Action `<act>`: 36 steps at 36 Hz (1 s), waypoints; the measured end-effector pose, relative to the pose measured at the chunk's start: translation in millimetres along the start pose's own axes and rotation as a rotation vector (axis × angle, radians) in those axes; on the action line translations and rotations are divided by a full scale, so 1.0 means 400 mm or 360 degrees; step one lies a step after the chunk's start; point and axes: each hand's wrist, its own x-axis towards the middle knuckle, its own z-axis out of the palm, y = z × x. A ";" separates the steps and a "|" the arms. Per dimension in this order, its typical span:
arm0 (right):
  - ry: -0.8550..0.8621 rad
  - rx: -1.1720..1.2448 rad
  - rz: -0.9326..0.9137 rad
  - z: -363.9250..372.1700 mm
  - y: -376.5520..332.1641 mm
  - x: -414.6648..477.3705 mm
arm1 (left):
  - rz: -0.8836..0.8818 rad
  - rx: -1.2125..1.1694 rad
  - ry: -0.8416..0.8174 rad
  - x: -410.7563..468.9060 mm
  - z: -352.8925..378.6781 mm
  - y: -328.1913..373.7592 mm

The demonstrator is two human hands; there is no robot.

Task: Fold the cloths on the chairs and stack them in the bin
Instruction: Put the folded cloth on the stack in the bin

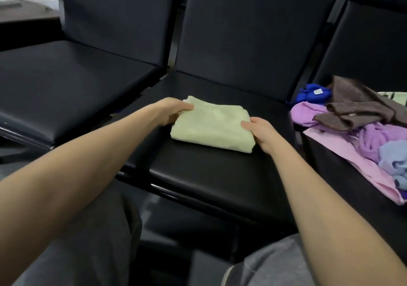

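You have one view only, from your head, looking forward and down at close range. The middle chair seat [220,171] fills the frame's centre, your forearms enter from both lower corners, and the chair backs cross the top.

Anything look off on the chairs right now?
Only the heap of unfolded cloths on the right chair: the pink cloth hangs over its front edge. The green cloth lies neatly folded between the left hand and right hand.
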 end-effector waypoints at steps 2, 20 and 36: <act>0.0082 0.0041 -0.0022 -0.003 -0.004 0.011 | 0.0050 0.0095 0.0155 0.015 0.010 0.006; 0.0421 -0.0044 -0.0013 0.042 -0.020 0.092 | 0.0308 0.0998 0.0559 0.086 0.059 0.014; 0.0049 0.0476 0.0143 0.001 -0.009 0.020 | -0.0285 0.0214 0.0202 0.005 0.110 0.058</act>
